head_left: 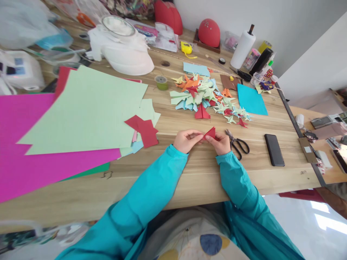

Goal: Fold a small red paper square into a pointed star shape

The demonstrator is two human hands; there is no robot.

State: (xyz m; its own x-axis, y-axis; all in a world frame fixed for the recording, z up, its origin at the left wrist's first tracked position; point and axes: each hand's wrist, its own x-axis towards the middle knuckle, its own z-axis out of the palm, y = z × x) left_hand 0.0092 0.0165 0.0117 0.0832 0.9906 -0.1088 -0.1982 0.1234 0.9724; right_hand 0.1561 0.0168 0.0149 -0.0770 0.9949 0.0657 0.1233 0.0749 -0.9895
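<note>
A small piece of folded red paper (pixel 210 133) is held just above the front half of the wooden table. My left hand (pixel 187 140) pinches its left edge, while my right hand (pixel 220 143) grips it from the right with the thumb pressed on top. Beyond them lies a heap of folded paper shapes (pixel 202 93) in green, red, orange and blue; a red paper plane (pixel 202 112) sits at its near side. Close to my right hand rest black-handled scissors (pixel 240 144). Loose red paper pieces (pixel 148 133) lie to the left.
Large green sheets (pixel 86 112) and magenta sheets (pixel 16 162) cover the left of the table (pixel 151 180). A phone (pixel 274 150) and a blue square of paper (pixel 252 99) lie on the right. A white cap (pixel 127 54), a yellow tape measure (pixel 186 47) and a white roll (pixel 242 48) stand behind.
</note>
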